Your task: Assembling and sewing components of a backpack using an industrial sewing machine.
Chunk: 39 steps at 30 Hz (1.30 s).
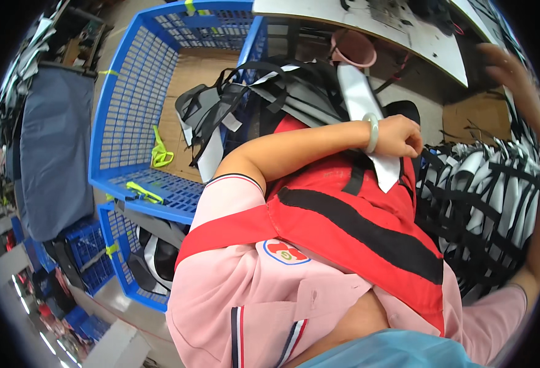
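My left hand (399,136), a pale green bangle (372,133) on its wrist, reaches across my red apron with its fingers curled closed. Whatever they may hold is hidden. A long white strip (387,173) passes under that wrist, its pointed end over my lap. Beyond the forearm lies a heap of grey and black fabric pieces with straps (307,92), partly draped over a blue crate's side. My right hand (508,64) is raised at the far right, by the white table's end. Motion smears its fingers, and I see nothing certain in them.
The large blue crate (123,116) at left has a cardboard-lined bottom and yellow-green ties. A smaller blue crate (114,257) with fabric pieces sits nearer. Many white and black strapped pieces (475,208) stand bundled at right. A pink bucket (354,48) is under the white table (319,7).
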{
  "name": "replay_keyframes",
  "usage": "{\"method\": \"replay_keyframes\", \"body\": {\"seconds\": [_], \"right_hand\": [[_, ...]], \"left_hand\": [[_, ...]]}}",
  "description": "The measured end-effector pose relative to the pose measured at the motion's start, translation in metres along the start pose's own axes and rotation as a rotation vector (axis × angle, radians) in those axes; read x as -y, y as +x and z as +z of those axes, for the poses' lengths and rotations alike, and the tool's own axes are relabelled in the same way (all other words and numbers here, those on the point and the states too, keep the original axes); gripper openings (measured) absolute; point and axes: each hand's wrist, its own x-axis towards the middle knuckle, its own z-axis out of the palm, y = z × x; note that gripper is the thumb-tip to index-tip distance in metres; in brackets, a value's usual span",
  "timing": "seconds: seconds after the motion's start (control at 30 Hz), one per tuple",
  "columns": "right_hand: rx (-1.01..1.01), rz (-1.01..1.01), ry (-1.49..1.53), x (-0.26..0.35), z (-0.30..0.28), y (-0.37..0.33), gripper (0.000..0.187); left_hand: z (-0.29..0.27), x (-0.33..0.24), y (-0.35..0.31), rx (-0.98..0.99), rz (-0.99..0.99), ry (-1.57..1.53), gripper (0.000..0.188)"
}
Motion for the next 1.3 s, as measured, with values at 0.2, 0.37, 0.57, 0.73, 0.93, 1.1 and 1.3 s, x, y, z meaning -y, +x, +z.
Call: {"method": "replay_keyframes", "body": {"seconds": [0.2, 0.37, 0.57, 0.73, 0.93, 1.1, 1.3], "right_hand": [[0.735, -0.346, 0.175, 0.064, 0.205, 0.034, 0.049], [0.97, -0.093, 0.255, 0.1, 0.243, 0.022, 0.074], [0.883, -0.185, 0.281, 0.098, 0.236, 0.016, 0.083], [0.892, -0.243, 0.159, 0.107, 0.213, 0.013, 0.068], [0.724, -0.135, 0.008, 0.078, 0.139, 0.045, 0.061], [0.695, -0.132, -0.063, 0.016, 0.099, 0.071, 0.036], [0.534, -0.412, 0.13, 0.071, 0.165, 0.056, 0.04]], "left_hand": [[-0.046, -0.056, -0.075, -0.53, 0.206, 0.245, 0.011], [-0.105, 0.0, -0.201, -0.96, -0.289, 0.915, 0.019], [-0.121, 0.055, -0.247, -0.841, -0.632, 1.2, 0.022], [-0.149, 0.052, -0.249, -0.69, -0.743, 1.024, 0.02], [-0.164, -0.006, -0.21, -0.491, -0.694, 0.935, 0.023], [-0.107, -0.12, -0.135, 0.008, -0.152, 0.705, 0.007], [-0.092, -0.223, -0.033, 0.237, 0.142, 0.411, 0.02]]}}
